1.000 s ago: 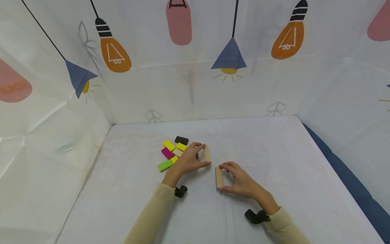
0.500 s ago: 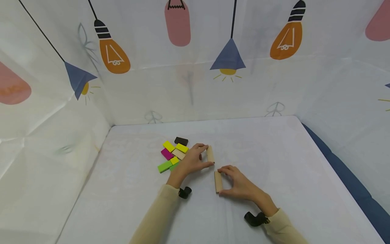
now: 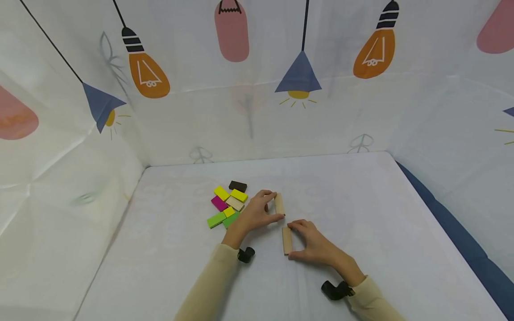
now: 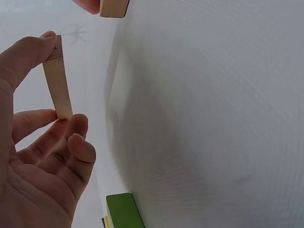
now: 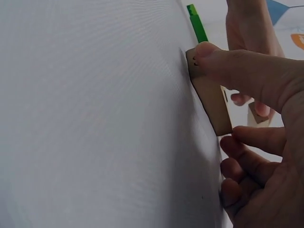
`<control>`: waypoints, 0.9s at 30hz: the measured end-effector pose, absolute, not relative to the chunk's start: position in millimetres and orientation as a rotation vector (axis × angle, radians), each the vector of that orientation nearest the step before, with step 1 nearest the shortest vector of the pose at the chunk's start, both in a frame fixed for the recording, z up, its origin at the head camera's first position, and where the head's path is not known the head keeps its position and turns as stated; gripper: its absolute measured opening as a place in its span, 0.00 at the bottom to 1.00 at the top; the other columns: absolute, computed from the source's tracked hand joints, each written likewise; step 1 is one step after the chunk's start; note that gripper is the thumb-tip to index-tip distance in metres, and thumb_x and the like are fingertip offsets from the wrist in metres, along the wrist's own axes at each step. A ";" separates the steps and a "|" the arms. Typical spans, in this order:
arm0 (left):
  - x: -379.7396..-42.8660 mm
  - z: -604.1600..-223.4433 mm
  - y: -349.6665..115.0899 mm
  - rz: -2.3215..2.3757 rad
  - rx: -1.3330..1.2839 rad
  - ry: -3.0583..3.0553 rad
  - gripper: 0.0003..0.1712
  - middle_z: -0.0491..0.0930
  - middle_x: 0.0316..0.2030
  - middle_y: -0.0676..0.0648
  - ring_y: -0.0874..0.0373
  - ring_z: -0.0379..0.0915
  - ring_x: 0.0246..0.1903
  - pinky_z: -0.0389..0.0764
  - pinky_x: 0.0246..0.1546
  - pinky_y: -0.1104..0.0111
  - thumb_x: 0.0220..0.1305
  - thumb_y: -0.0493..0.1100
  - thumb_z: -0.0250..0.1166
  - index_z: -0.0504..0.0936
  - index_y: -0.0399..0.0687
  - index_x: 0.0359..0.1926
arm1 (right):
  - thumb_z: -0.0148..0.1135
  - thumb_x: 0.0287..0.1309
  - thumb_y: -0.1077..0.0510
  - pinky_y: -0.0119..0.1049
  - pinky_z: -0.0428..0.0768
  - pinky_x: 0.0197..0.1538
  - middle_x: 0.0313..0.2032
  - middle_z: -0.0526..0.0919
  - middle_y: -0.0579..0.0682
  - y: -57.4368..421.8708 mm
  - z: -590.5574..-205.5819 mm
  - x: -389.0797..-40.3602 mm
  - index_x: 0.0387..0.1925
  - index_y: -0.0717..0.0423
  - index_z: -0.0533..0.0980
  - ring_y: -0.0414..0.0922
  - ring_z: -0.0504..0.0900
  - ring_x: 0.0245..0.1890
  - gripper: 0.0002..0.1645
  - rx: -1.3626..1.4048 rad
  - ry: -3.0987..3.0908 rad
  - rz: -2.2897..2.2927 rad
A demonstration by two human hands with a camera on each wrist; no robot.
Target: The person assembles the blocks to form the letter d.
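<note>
My left hand (image 3: 257, 213) pinches a plain wooden block (image 3: 279, 203) by its two ends, thumb at the near end and fingertips at the far end. In the left wrist view this block (image 4: 59, 83) appears raised off the white surface. A second plain wooden block (image 3: 287, 241) is pinched end to end by my right hand (image 3: 315, 243), nearer to me. The right wrist view shows this block (image 5: 209, 95) low at the table, with small dark marks on its end; whether it touches the surface I cannot tell. The two blocks are apart.
Left of my left hand lies a group of coloured blocks: yellow (image 3: 221, 193), magenta (image 3: 219, 203), green (image 3: 217, 220), and a plain wooden one (image 3: 234, 203). A dark brown block (image 3: 238, 186) lies behind them. Printed white cloth (image 3: 257, 120) walls in the white table (image 3: 160, 249).
My left hand has carried its block slightly to the right. My right hand has drawn its block a little toward me. More of the green and plain blocks shows beside the left hand.
</note>
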State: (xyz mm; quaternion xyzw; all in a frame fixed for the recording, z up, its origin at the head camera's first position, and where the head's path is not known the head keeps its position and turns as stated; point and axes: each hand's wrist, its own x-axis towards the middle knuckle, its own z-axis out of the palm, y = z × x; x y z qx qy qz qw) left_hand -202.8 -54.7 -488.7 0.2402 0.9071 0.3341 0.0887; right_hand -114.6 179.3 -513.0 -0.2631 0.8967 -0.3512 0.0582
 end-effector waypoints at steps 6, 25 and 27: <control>-201.4 -492.2 -52.2 1.000 0.703 2.659 0.47 0.68 0.72 0.42 0.58 0.74 0.43 0.79 0.43 0.72 0.62 0.62 0.73 0.69 0.47 0.75 | 0.82 0.47 0.47 0.61 0.75 0.63 0.63 0.75 0.61 186.8 -512.3 -111.2 0.66 0.65 0.72 0.61 0.73 0.64 0.49 -0.740 2.744 -1.025; -195.5 -502.3 -45.9 0.931 0.764 2.647 0.46 0.71 0.69 0.41 0.55 0.77 0.50 0.81 0.54 0.64 0.61 0.61 0.73 0.71 0.44 0.73 | 0.82 0.48 0.49 0.61 0.75 0.63 0.62 0.76 0.60 191.1 -512.5 -107.8 0.66 0.65 0.73 0.60 0.73 0.64 0.47 -0.702 2.748 -1.042; -195.2 -502.5 -45.4 0.913 0.774 2.650 0.44 0.71 0.69 0.41 0.51 0.76 0.57 0.80 0.60 0.60 0.63 0.60 0.72 0.72 0.44 0.73 | 0.81 0.48 0.49 0.61 0.74 0.63 0.62 0.75 0.60 191.0 -512.7 -107.7 0.66 0.65 0.73 0.61 0.72 0.64 0.47 -0.693 2.743 -1.048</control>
